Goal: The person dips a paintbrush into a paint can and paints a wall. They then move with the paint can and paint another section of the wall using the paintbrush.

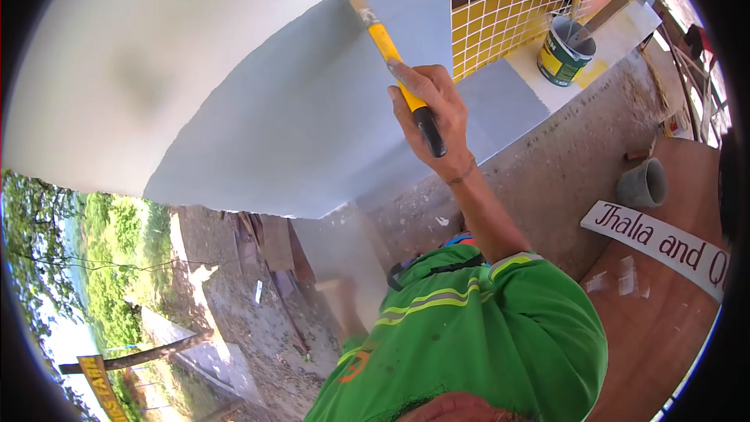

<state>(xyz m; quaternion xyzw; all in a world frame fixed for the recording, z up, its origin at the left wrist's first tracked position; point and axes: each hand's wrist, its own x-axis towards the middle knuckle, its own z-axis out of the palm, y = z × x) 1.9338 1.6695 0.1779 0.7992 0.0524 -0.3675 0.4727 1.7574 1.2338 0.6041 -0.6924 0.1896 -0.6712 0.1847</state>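
My right hand (433, 105) is wrapped round the handle of a paintbrush (384, 43), which is yellow with a black end. Its pale bristle tip meets the wall along the curved border between grey-blue paint (273, 117) and the white surface (133, 47). Lower down and to the left, my left hand (342, 297) is blurred beside a pale grey surface, so its fingers cannot be made out.
A green and yellow paint bucket (564, 59) stands on the ledge at upper right, below white wire mesh (500, 8). A grey pot (642, 184) and a lettered sign (656, 246) lie on a brown board (648, 328). Rough ground (266, 336) stretches below left.
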